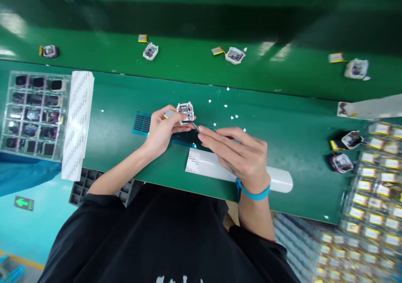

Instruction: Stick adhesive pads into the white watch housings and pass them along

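Note:
My left hand is closed around a white watch-like housing with a bare circuit board inside. A small yellow-edged battery sits by the left thumb and index finger. In my right hand, which wears a blue wristband, is a pair of thin metal tweezers. Their tip reaches the lower edge of the housing. Below the hands lie a dark blue strip with slots and a white printed sheet, partly covered by the right hand.
Several open housings with batteries, such as this one, lie along the far green belt. A clear tray of dark-faced units and a white box are at left. Trays of batteries fill the right. Small white bits dot the table.

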Demonstrator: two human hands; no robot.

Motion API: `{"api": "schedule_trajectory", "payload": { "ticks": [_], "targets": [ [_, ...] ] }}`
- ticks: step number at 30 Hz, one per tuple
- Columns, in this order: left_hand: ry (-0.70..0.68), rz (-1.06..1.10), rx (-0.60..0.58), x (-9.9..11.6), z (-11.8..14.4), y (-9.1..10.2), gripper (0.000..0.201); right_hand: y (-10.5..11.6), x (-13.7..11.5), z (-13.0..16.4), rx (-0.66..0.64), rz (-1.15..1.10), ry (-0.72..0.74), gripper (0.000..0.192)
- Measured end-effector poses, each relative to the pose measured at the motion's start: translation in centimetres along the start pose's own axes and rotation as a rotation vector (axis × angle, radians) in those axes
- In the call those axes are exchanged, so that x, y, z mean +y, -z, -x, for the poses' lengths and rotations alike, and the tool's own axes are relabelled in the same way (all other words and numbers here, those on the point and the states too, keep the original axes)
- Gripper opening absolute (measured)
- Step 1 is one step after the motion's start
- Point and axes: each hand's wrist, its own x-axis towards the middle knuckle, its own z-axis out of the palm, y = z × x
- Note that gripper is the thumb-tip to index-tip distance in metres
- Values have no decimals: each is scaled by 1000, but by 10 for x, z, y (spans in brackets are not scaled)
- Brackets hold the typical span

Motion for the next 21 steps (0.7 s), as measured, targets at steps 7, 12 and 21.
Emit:
{"api": "schedule_trajectory", "payload": {
  "ticks": [7, 12, 21],
  "targets": [
    [10, -62, -8, 0, 1, 1, 28, 4, -2, 0, -46, -12, -24, 31],
    [14, -116, -51, 2, 3, 0, 36, 10, 0, 1, -83, -122, -83, 27],
    [-48, -169, -15, -4, 6, 0, 26, 8, 2, 5, -131, -221, -144, 41]
  ]
}}
